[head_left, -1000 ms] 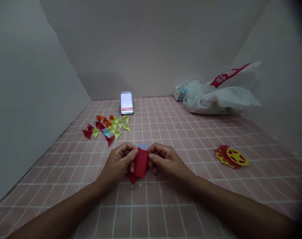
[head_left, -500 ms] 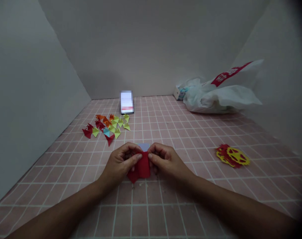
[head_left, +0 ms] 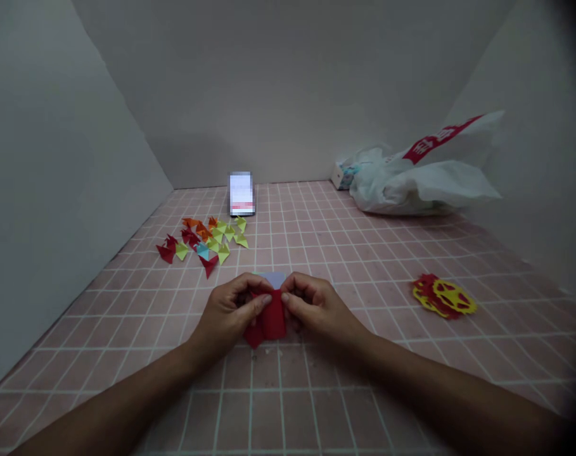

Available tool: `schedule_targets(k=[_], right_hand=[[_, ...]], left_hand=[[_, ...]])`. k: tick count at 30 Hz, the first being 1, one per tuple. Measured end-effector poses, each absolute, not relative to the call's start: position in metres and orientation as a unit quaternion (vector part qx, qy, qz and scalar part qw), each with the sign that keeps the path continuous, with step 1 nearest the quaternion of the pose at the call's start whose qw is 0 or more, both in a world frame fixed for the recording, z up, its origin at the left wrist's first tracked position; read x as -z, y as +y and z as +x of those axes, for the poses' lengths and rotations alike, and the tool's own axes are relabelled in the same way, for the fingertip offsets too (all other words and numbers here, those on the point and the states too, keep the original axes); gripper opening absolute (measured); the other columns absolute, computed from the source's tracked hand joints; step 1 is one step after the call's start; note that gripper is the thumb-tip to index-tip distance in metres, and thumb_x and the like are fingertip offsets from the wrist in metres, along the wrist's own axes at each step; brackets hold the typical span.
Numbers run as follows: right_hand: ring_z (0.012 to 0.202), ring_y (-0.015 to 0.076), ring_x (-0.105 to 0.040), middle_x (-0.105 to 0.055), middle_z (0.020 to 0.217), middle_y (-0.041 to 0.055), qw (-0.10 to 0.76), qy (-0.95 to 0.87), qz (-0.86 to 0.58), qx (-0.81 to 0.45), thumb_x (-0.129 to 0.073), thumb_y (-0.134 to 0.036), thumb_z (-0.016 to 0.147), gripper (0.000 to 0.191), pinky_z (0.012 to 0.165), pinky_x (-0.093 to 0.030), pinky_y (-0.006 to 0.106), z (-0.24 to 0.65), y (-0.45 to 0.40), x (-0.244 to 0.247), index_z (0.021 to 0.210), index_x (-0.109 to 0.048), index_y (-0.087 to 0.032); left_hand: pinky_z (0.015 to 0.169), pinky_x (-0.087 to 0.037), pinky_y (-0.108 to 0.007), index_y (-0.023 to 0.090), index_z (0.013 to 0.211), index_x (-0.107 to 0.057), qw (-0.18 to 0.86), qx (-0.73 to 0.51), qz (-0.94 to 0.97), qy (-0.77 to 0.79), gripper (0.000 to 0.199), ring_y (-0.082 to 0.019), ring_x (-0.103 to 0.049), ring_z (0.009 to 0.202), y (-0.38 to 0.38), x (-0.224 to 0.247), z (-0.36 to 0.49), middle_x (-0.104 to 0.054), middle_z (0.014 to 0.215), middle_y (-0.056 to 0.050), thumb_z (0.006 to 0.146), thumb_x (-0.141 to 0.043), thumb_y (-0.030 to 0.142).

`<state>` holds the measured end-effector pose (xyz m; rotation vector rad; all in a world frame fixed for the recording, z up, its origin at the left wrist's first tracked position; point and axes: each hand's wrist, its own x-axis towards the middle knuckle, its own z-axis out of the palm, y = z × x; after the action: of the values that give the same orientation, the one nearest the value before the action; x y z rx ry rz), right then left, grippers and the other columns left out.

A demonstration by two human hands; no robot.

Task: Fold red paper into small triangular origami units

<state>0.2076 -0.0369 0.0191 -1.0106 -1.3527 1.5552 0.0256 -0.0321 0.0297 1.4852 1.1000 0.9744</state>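
Note:
A piece of red paper (head_left: 273, 320), partly folded, is held between both hands over the pink tiled surface. My left hand (head_left: 240, 304) pinches its upper left part between thumb and fingers. At the paper's upper right edge, my right hand (head_left: 311, 303) pinches it with thumb and fingertips. A pointed red flap hangs below my left fingers. Behind the hands, pale bluish paper (head_left: 274, 278) shows only in part; the rest of it is hidden.
Several small folded paper birds (head_left: 214, 239) lie at the left, in red, orange, yellow and blue. A lit phone (head_left: 241, 194) stands behind them. Red and yellow cut-outs (head_left: 444, 296) lie at the right. A white plastic bag (head_left: 411, 187) and a small box (head_left: 341, 176) sit back right.
Hardly anything differs. Both hands keep their pinch on the red paper, and a little more of the pale paper's left side shows behind them.

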Motion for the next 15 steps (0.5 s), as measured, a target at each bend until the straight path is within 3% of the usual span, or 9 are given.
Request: schedule_targets(k=[6,15], right_hand=[[0.055,0.0109,-0.045,-0.052,0.061,-0.0036,0.409,-0.562,-0.406,-0.594,-0.058,-0.027,0.082,0.01,0.052,-0.035,0.024,0.2081,-0.0375,-0.0184,0.076,-0.056,-0.02],[0.062,0.0111,-0.044,-0.053,0.068,-0.0017,0.387,-0.635,-0.415,-0.524,-0.054,-0.024,0.087,0.014,0.056,-0.034,0.024,0.2077,-0.0401,-0.0177,0.075,-0.057,-0.019]], left_hand=[[0.048,-0.039,-0.019,0.018,0.084,-0.064,0.501,-0.39,0.627,0.451,0.008,-0.009,-0.048,0.049,-0.0313,-0.029,0.025,-0.053,0.058,0.006,0.081,-0.066,0.025],[0.057,-0.039,-0.022,0.017,0.076,-0.063,0.454,-0.347,0.684,0.453,0.013,-0.011,-0.051,0.064,-0.0301,-0.0328,0.0222,-0.06,0.071,0.001,0.085,-0.064,0.027]])
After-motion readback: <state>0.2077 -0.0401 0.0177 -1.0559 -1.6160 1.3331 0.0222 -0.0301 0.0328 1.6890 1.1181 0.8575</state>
